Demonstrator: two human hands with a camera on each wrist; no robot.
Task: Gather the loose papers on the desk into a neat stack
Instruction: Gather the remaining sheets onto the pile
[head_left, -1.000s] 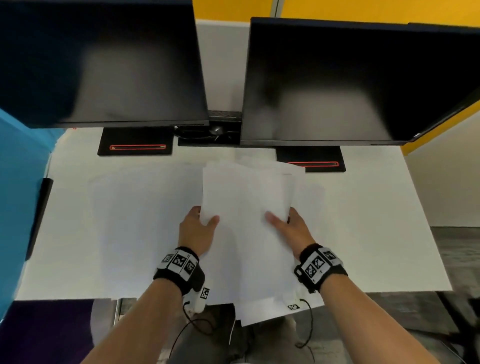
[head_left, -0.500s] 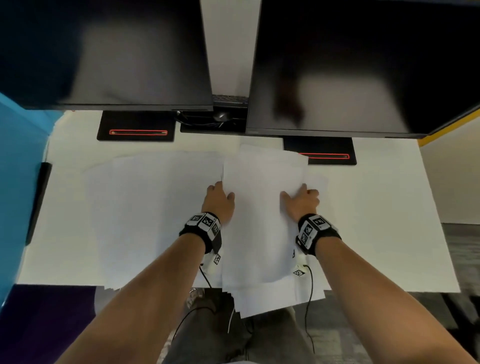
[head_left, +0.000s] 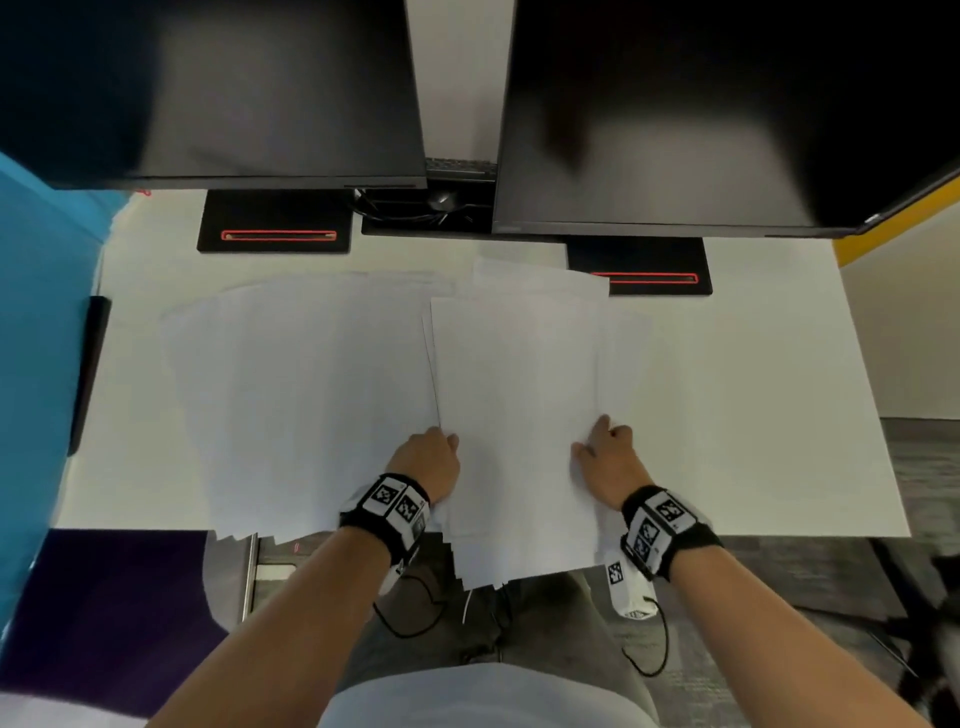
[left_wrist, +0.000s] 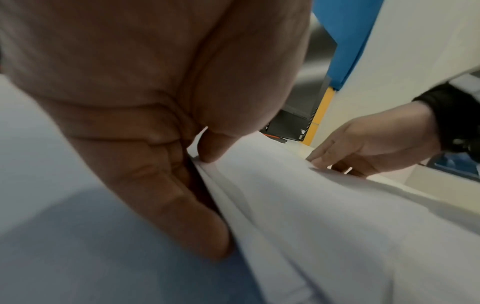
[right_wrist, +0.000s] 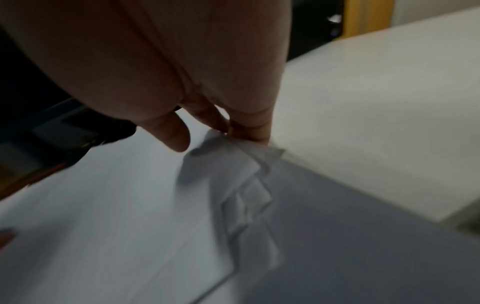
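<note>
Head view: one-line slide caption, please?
Both hands, left hand and right hand, grip a white paper stack on a white desk.

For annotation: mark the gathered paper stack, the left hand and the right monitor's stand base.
gathered paper stack (head_left: 514, 415), head view, top sheet's centre
left hand (head_left: 427, 462), head view, back of hand
right monitor's stand base (head_left: 641, 260), head view, black top surface

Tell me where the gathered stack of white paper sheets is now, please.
In the head view the stack of white paper sheets lies on the white desk, centre-right, between the left hand and right hand, before the right black monitor.
</note>
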